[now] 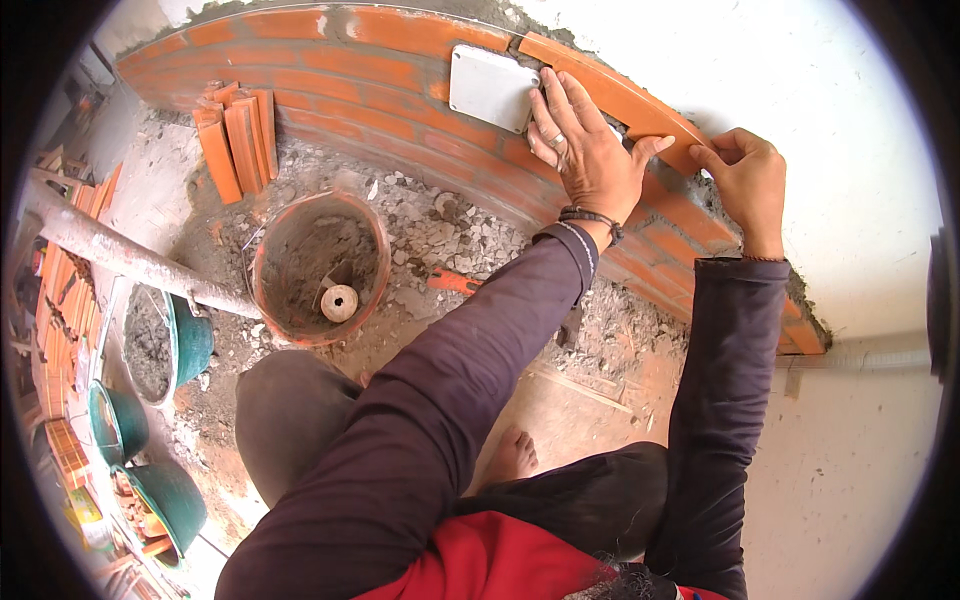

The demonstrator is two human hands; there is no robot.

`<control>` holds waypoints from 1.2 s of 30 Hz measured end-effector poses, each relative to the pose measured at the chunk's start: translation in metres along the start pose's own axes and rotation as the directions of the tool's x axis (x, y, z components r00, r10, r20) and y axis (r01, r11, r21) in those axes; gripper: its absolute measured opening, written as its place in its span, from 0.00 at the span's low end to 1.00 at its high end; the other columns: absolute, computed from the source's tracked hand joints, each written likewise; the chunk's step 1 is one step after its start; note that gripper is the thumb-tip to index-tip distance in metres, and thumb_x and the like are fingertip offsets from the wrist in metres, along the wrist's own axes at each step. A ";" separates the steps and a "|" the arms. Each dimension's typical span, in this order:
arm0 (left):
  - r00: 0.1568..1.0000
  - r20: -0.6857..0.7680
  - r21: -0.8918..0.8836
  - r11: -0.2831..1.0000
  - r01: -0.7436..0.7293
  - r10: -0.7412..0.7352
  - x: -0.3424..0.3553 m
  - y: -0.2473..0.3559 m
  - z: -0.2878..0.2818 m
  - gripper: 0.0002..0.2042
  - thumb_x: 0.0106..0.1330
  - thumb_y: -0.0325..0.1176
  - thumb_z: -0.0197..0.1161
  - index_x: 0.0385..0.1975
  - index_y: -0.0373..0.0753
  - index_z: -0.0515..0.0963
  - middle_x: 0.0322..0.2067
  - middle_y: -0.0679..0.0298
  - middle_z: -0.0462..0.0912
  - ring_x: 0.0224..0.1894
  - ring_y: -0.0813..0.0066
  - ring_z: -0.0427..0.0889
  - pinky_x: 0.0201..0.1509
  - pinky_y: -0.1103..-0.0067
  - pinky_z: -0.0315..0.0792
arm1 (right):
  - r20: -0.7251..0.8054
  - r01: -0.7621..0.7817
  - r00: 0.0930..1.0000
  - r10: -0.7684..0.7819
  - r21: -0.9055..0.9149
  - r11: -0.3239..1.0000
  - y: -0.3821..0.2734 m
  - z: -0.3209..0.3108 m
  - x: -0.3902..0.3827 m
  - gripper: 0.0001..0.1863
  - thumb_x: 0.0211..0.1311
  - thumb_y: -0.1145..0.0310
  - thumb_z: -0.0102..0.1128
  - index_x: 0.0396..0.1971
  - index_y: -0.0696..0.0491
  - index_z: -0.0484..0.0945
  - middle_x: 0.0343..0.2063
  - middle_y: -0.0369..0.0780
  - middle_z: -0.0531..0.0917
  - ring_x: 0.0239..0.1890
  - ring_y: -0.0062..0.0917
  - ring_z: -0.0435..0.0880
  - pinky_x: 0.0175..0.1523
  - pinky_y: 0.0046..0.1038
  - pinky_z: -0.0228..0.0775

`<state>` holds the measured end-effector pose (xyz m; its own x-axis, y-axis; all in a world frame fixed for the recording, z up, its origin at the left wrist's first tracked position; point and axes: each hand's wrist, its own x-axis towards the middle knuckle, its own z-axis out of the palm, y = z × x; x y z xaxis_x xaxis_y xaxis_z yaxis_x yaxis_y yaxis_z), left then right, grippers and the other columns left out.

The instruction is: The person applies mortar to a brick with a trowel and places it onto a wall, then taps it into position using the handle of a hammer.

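A long orange brick slip (620,88) lies along the top course of a curved low brick wall (370,95), against the white wall. My left hand (595,150) lies against the wall face with its fingers stretched out and the thumb apart. Its fingertips touch the right edge of a pale grey rectangular plate (488,88) with small corner holes. They also reach the slip's lower edge. My right hand (745,180) pinches the slip's right end between thumb and bent fingers. Grey mortar shows behind the slip and in the joints.
Loose brick slips (240,145) lean at the wall's left. An orange bucket (265,265) of mortar holds a whitish roll (339,303). An orange-handled tool (453,281) lies on rubble. Green buckets (180,505) and a pole (130,250) are at left.
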<state>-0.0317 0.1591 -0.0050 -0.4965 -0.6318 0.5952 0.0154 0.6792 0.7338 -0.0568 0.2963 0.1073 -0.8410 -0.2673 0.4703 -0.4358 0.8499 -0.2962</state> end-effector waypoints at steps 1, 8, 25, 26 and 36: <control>1.000 -0.001 -0.012 1.000 0.004 -0.004 0.001 -0.001 -0.001 0.62 0.49 0.63 0.71 0.70 0.21 0.44 0.72 0.42 0.41 0.72 0.43 0.41 0.69 0.51 0.40 | 0.005 0.003 1.000 -0.003 0.003 1.000 -0.001 0.001 0.000 0.15 0.48 0.63 0.76 0.29 0.60 0.85 0.23 0.45 0.86 0.25 0.29 0.85 0.34 0.28 0.76; 1.000 0.001 -0.079 0.997 0.001 -0.001 0.006 -0.001 -0.009 0.62 0.47 0.60 0.74 0.72 0.29 0.43 0.68 0.43 0.45 0.70 0.43 0.45 0.66 0.48 0.42 | 0.020 0.025 0.999 -0.025 -0.001 1.000 0.003 0.001 0.003 0.15 0.49 0.64 0.75 0.30 0.61 0.85 0.23 0.45 0.86 0.24 0.28 0.85 0.34 0.28 0.76; 0.997 0.005 -0.079 0.994 -0.080 0.080 0.006 -0.008 -0.009 0.67 0.36 0.59 0.81 0.71 0.29 0.44 0.68 0.42 0.43 0.69 0.45 0.44 0.65 0.49 0.43 | 0.003 0.142 0.990 -0.142 -0.012 0.990 0.017 0.000 0.000 0.13 0.49 0.64 0.74 0.33 0.54 0.85 0.25 0.41 0.86 0.26 0.27 0.85 0.35 0.28 0.76; 0.997 0.007 -0.079 0.994 -0.081 0.082 0.006 -0.009 -0.009 0.68 0.35 0.58 0.82 0.71 0.29 0.44 0.68 0.42 0.43 0.69 0.45 0.44 0.65 0.49 0.43 | -0.015 0.173 0.985 -0.173 -0.015 0.985 0.017 0.002 -0.001 0.13 0.48 0.64 0.74 0.33 0.53 0.85 0.25 0.41 0.86 0.27 0.27 0.85 0.36 0.28 0.76; 0.992 -0.047 -0.074 0.990 -0.122 0.119 0.006 -0.010 -0.005 0.68 0.33 0.58 0.83 0.72 0.33 0.45 0.65 0.47 0.46 0.68 0.45 0.46 0.65 0.52 0.44 | -0.052 0.152 0.987 -0.152 -0.014 0.988 0.020 0.010 -0.004 0.13 0.53 0.64 0.73 0.37 0.52 0.85 0.27 0.36 0.87 0.26 0.20 0.78 0.35 0.25 0.74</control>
<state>-0.0305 0.1463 -0.0073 -0.4502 -0.5630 0.6931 0.1406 0.7218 0.6777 -0.0650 0.3102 0.0914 -0.7471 -0.3696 0.5525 -0.5539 0.8056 -0.2101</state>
